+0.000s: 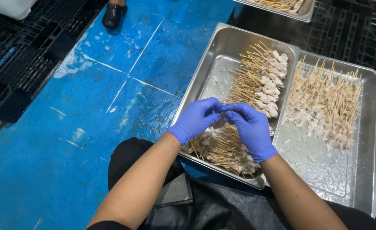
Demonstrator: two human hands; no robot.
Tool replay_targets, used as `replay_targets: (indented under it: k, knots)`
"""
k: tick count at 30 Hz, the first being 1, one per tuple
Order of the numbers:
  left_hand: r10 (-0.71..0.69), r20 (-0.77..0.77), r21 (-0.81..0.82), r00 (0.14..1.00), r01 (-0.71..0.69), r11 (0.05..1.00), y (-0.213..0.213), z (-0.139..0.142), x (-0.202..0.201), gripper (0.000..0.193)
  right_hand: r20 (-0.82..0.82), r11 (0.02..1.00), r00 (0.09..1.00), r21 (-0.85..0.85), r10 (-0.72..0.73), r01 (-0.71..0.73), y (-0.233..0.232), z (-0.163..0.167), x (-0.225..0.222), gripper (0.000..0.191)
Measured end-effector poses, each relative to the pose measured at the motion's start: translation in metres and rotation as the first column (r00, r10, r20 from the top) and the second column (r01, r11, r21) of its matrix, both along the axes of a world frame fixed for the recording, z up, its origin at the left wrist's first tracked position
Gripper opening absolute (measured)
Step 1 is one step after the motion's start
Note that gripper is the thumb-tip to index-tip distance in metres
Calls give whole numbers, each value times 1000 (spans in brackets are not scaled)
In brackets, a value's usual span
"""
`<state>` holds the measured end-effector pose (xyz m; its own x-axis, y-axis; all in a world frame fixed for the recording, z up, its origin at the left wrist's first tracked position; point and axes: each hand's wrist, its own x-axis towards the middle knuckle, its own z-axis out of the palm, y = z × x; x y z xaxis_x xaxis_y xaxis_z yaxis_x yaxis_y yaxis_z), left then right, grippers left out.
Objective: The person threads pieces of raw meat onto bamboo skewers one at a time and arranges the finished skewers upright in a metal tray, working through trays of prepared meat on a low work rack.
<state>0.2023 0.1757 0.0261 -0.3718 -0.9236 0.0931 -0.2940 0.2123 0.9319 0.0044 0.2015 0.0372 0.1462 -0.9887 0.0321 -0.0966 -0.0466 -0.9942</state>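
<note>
Both my hands wear blue gloves and meet over a steel tray [205,72]. My left hand [196,119] and my right hand [252,127] pinch a small item between their fingertips; it is too hidden to name, perhaps a thin skewer. Below my hands lies a heap of wooden skewers with pale meat pieces [228,151]. More meat skewers [262,81] lie in rows at the tray's far right side. The tray's left part is bare metal.
A second steel tray [367,140] to the right holds several meat skewers [324,106]. A third tray [301,12] sits at the top edge. The floor [68,127] is wet blue, with black plastic pallets [13,55] at left. Another person's black shoe [113,15] stands at the top.
</note>
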Motion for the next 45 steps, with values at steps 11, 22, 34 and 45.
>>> replay_targets:
  k: [11, 22, 34, 45]
  knots:
    - [169, 115, -32, 979, -166, 986, -8, -16, 15, 17, 47, 991, 991, -47, -123, 125, -10, -29, -5, 14]
    - [-112, 700, 120, 705, 38, 992, -7, -44, 12, 15, 119, 987, 984, -74, -130, 139, -18, -23, -17, 11]
    - [-50, 82, 77, 995, 44, 996, -3, -7, 9, 43, -4, 1000, 1000, -19, 5, -5, -8, -10, -4, 17]
    - [174, 225, -9, 959, -177, 984, -17, -38, 23, 20, -64, 993, 992, -60, -107, 103, -10, -15, -7, 14]
